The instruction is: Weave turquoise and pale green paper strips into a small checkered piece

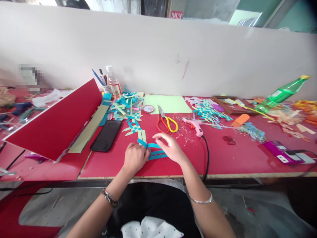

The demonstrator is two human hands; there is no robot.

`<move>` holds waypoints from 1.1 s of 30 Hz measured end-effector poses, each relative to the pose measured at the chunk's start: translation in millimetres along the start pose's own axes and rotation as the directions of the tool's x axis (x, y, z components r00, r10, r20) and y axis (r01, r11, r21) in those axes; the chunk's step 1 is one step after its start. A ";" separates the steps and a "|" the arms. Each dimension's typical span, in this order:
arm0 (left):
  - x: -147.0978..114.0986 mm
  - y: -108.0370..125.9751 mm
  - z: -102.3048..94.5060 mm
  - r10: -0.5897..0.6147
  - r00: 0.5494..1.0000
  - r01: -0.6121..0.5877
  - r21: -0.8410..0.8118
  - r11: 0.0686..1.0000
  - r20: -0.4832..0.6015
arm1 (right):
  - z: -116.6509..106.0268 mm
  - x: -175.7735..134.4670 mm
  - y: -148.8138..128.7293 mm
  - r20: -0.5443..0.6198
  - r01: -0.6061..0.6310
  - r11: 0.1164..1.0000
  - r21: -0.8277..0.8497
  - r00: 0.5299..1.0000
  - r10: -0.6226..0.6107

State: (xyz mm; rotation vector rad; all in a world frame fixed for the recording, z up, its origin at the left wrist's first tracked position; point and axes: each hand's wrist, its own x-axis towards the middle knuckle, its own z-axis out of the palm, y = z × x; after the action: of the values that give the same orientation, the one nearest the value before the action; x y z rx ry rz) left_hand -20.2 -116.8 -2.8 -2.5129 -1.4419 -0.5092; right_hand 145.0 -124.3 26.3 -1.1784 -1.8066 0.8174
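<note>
My left hand (135, 156) is closed, fingers curled down on blue and pale yellow-green paper strips (158, 156) near the table's front edge. Several blue strips stick out from it to the right. Bent over their right ends is my right hand (170, 147), its thumb and forefinger apart with nothing visible between them. Just beyond my hands lie small woven paper pieces (133, 127) in blue and pale green. Scissors (167, 122) with one red and one yellow handle rest a little farther off.
A pink glue gun (195, 126) with a black cord lies to the right, near a purple power socket (284, 152). To the left are a black phone (106, 135) and a standing red board (59, 125). A green bottle (282, 94) leans at the back right.
</note>
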 end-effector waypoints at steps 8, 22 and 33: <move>0.3 1.2 1.1 -0.039 0.999 0.039 -0.012 0.999 -0.012 | -2.4 -63.9 14.7 -0.176 -0.183 0.778 -0.602 0.980 0.095; 0.0 1.0 1.5 -0.041 0.999 0.041 -0.013 0.999 0.010 | 0.0 -51.2 19.0 -0.179 -0.155 0.788 -0.596 0.982 0.058; -0.4 3.4 0.2 0.053 0.998 -0.052 0.017 0.998 -0.022 | 20.2 -28.6 14.8 0.008 -0.243 0.949 0.201 0.969 0.246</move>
State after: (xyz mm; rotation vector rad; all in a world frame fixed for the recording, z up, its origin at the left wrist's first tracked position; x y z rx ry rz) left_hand -17.4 -118.7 -3.1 -2.5169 -1.3625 -0.5135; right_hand 139.9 -147.5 -3.4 -1.2859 -1.5408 1.1017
